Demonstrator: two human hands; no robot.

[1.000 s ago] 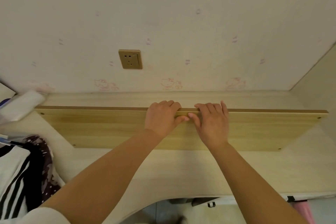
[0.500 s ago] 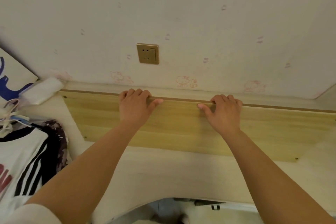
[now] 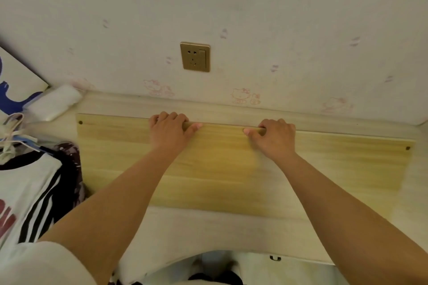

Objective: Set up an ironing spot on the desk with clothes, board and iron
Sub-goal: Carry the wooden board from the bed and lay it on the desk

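A long light-wood board point(image 3: 220, 169) stretches across the pale desk point(image 3: 208, 231), its far edge near the wall. My left hand point(image 3: 170, 131) grips that far edge left of centre, fingers curled over it and thumb on the top face. My right hand point(image 3: 274, 137) grips the same edge to the right, fingers wrapped over, thumb pointing left. A pile of clothes point(image 3: 34, 190), a white shirt with black stripes over a dark spotted garment, lies at the desk's left end. No iron is in view.
A gold wall socket point(image 3: 195, 56) sits on the wallpaper above the board. A white roll-shaped object point(image 3: 54, 103) lies at the back left beside a white panel with a blue figure point(image 3: 14, 90). Hangers point(image 3: 14, 136) lie on the clothes.
My hands have slid apart along the board's far edge. The board now shows more of its broad face, and its far edge lies closer to the wall.
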